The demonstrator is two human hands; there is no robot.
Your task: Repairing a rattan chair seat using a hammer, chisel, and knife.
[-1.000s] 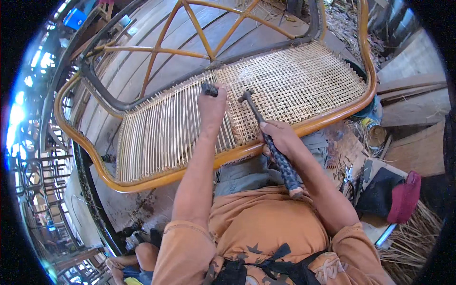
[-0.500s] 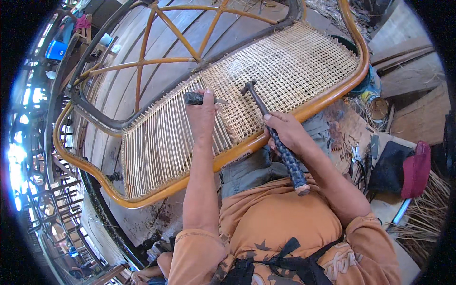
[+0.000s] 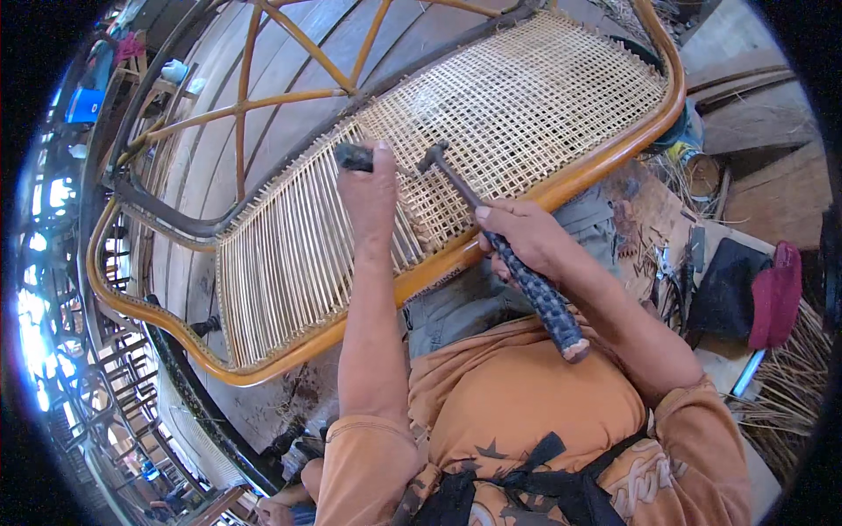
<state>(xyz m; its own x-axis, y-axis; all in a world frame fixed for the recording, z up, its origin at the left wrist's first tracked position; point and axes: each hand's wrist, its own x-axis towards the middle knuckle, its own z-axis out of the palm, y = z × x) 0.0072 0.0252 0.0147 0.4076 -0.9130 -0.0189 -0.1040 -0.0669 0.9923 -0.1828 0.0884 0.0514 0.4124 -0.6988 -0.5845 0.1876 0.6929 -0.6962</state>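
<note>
A rattan bench frame [image 3: 605, 165] lies tilted across my lap, with a cane seat panel [image 3: 544, 96] in it. The panel's right part is woven in an open grid; its left part shows mostly parallel strands [image 3: 281, 272]. My left hand [image 3: 367, 200] is closed around the dark handle of a short tool [image 3: 353, 157], resting over the edge of the weave. A thin blade seems to stick out to its right, partly hidden. In my right hand [image 3: 526, 235] is a hammer [image 3: 545, 302] with a dark wrapped handle, its head just right of the left hand's tool.
Crossed rattan poles [image 3: 307, 48] of the frame rise at the far side. To the right lie a black and maroon cloth item [image 3: 772, 298], small hand tools [image 3: 675, 272] and cane strips [image 3: 781, 394]. A blue container [image 3: 84, 106] stands far left. Another person's hand [image 3: 274, 511] shows at the lower left.
The hammer head has moved left, nearer to the tool in my left hand. Both hands keep their grips. The whole view has shifted slightly.
</note>
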